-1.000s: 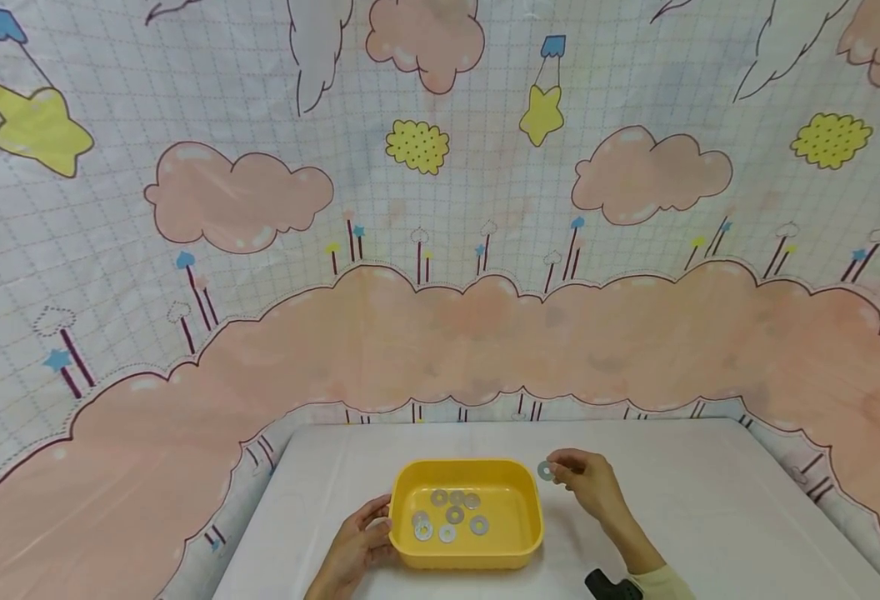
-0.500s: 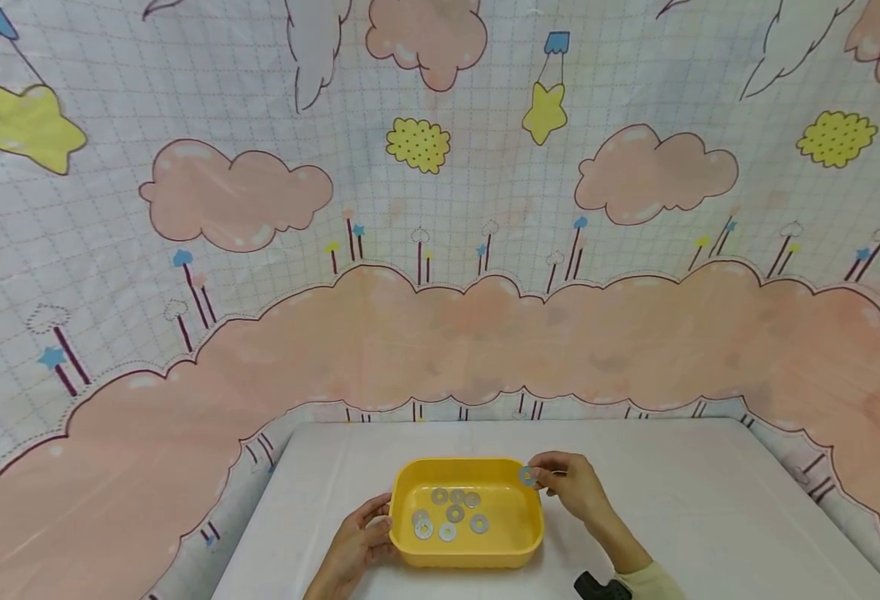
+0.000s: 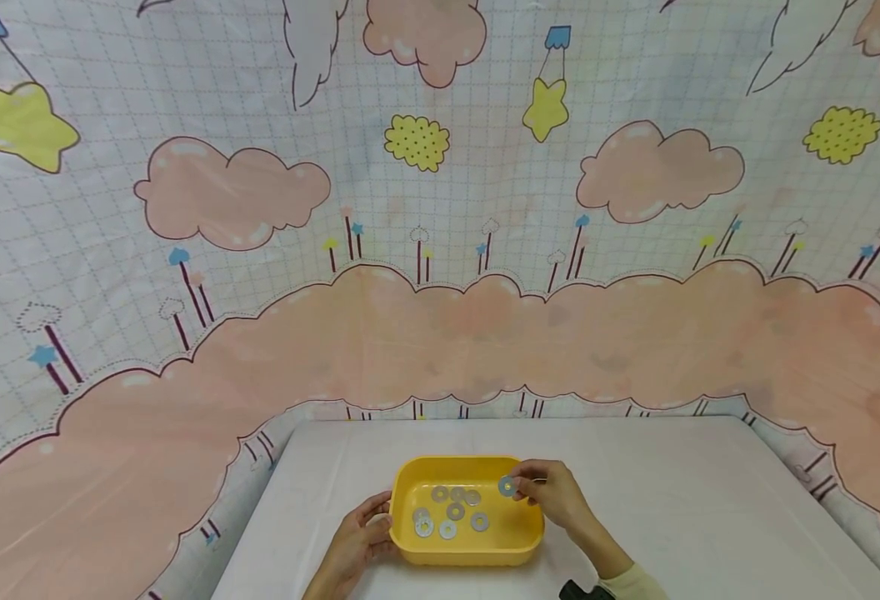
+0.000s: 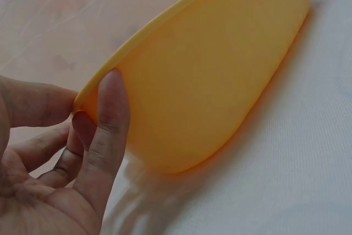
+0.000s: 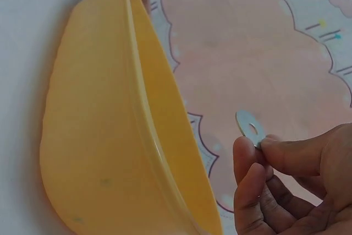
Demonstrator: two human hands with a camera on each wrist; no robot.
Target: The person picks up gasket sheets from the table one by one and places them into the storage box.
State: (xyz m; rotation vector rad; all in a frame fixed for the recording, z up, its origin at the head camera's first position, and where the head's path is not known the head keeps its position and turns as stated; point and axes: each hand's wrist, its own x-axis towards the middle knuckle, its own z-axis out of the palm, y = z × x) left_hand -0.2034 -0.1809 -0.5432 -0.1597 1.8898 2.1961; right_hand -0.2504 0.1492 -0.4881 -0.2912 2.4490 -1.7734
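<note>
A yellow plastic bin (image 3: 477, 552) stands on the white-covered table, with several flat metal washers (image 3: 456, 512) lying on its floor. My left hand (image 3: 356, 537) holds the bin's left end. In the left wrist view the thumb (image 4: 111, 103) lies against the outer wall and the other fingers touch near the rim. My right hand (image 3: 556, 493) pinches one washer (image 5: 244, 123) between thumb and fingertips. It holds this washer above the right part of the bin, apart from the others. The right wrist view hides the bin's floor behind its wall.
White cloth (image 3: 680, 500) covers the table around the bin. Behind it hangs a printed backdrop (image 3: 522, 333) with clouds and stars. A black device (image 3: 584, 590) sits at the right wrist by the pale sleeve (image 3: 635, 582).
My right hand has moved left with the pinched washer, from outside the bin's right rim to over its inside. The left hand and the washers in the bin stay put.
</note>
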